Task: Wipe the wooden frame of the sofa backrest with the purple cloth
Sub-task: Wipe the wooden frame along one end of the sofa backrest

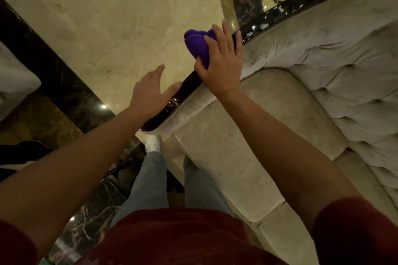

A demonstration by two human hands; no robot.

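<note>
Nearest the camera was your dark red shirt (172, 241), filling the bottom edge, with your grey-blue trousers (150, 180) below it and one white shoe (153, 142) on the marble floor (112, 17). Both bare forearms reached forward from the lower corners. Your right hand (221, 64) gripped the purple cloth (199, 46), bunched into a wad, and pressed it onto the glossy dark wooden frame (269, 19) that ran along the top of the sofa backrest; your fingers spread over the cloth and the rail, thumb tucked against the cloth's near side. Your left hand (150, 92) was open and held nothing, fingers spread wide, its thumb side resting against the same rail closer to you, near the frame's rounded end. The two hands sat apart along the rail. To the right of the frame lay the cream tufted backrest (344, 84) and a pale seat cushion (237, 135). A dark marble band (53, 84) crossed the floor on the left.
</note>
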